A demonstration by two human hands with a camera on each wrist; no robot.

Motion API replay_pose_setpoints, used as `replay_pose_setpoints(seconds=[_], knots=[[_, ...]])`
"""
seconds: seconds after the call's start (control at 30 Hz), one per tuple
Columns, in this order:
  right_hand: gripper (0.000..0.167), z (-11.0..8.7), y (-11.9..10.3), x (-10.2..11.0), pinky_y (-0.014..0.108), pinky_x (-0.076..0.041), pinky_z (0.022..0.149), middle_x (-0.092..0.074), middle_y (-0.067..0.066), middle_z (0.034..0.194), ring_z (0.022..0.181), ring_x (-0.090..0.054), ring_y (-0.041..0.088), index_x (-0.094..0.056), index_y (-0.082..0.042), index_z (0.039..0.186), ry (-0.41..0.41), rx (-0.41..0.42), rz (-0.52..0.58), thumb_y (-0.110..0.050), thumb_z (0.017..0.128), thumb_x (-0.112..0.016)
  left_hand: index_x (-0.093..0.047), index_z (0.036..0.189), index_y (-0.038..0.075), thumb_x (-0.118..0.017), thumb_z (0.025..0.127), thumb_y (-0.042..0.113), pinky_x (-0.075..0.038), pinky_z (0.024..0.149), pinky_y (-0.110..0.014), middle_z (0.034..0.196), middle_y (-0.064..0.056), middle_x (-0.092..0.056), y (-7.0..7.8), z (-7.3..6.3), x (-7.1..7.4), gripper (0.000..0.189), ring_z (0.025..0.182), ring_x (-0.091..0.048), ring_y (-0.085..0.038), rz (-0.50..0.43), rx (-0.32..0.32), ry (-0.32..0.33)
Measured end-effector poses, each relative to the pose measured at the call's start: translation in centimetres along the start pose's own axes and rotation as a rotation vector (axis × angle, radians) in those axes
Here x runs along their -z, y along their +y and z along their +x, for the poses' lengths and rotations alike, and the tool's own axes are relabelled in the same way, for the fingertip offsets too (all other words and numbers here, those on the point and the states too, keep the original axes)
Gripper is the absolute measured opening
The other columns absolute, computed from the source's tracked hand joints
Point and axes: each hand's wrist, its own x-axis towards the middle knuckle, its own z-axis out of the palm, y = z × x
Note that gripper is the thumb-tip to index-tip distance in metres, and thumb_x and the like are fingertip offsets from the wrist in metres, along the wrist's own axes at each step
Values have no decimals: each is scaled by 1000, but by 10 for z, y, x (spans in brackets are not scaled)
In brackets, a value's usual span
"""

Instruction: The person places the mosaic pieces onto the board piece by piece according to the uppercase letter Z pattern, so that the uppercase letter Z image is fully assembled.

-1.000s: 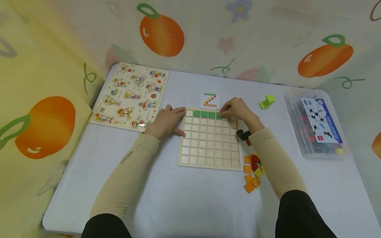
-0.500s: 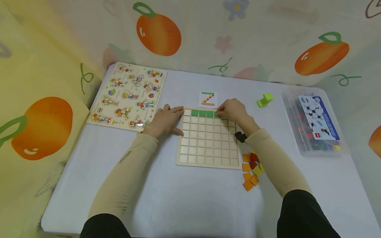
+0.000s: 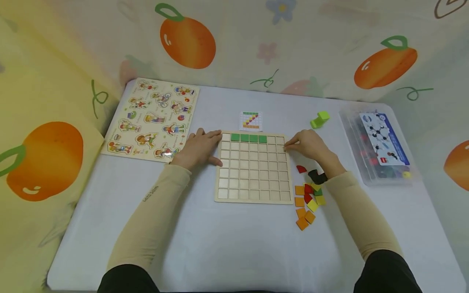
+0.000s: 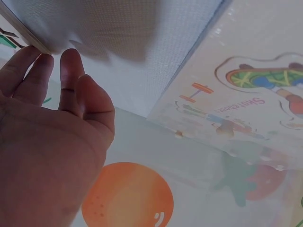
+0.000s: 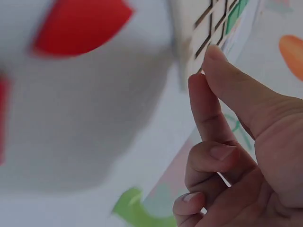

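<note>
A wooden grid board (image 3: 254, 174) lies on the table, with several green square tiles (image 3: 248, 138) side by side in its top row. My left hand (image 3: 198, 149) rests at the board's upper left edge, fingers and thumb spread along it. The left wrist view shows its fingertips (image 4: 43, 57) at the board's edge. At the board's upper right edge is my right hand (image 3: 309, 145), thumb and index finger brought together. In the right wrist view these fingertips (image 5: 214, 53) overlap the board's corner and no tile shows between them; the other fingers are bent.
Orange tiles (image 3: 299, 202), red and yellow pieces lie right of the board, with black pieces (image 3: 317, 177) near the right wrist. A pattern card (image 3: 250, 121) sits behind the board. A picture puzzle (image 3: 152, 118) is left, a light green block (image 3: 320, 120) and clear plastic box (image 3: 377, 142) right.
My right hand has left the last green tile in the top row and moved right to the board's edge. My left hand keeps its place at the left edge.
</note>
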Motion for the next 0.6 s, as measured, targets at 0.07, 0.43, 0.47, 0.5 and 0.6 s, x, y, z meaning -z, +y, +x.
replay_pose_setpoints(seconds=[0.07, 0.43, 0.47, 0.5, 0.6], knots=[[24, -9, 9, 0, 46, -51, 90, -75, 22, 122, 114, -67, 40, -80, -6, 113, -4, -7, -3, -21, 97, -72, -38, 161, 15, -82, 76, 52, -40, 104, -51, 172, -2, -31, 0, 0, 0, 103, 131, -44, -35, -6, -1, 0], [23, -48, 39, -2, 49, -51, 92, -78, 22, 113, 107, -67, 38, -81, -4, 110, -32, -56, 12, -20, 95, -74, -37, 161, 13, -82, 75, 53, -41, 102, -51, 172, -3, -31, -3, 1, -1, 105, 130, -44, -36, 2, -6, 7], [23, -51, 40, -3, 50, -51, 92, -78, 22, 112, 106, -66, 39, -81, -4, 109, -36, -58, 15, -20, 95, -74, -37, 161, 13, -82, 76, 53, -41, 102, -51, 172, -3, -31, -3, 1, -1, 105, 130, -44, -36, 1, -7, 6], [22, -54, 42, -3, 50, -51, 91, -79, 21, 110, 105, -66, 39, -81, -4, 108, -37, -60, 17, -21, 94, -75, -37, 161, 13, -82, 76, 53, -41, 103, -51, 172, -3, -31, -3, 1, -1, 105, 131, -44, -36, -2, -8, 5], [22, -64, 47, -5, 45, -50, 87, -80, 19, 105, 104, -66, 38, -82, -5, 106, -37, -70, 29, -22, 93, -76, -36, 161, 13, -82, 76, 53, -41, 103, -52, 172, -3, -30, -3, 1, -1, 105, 131, -44, -36, 0, -9, 2]])
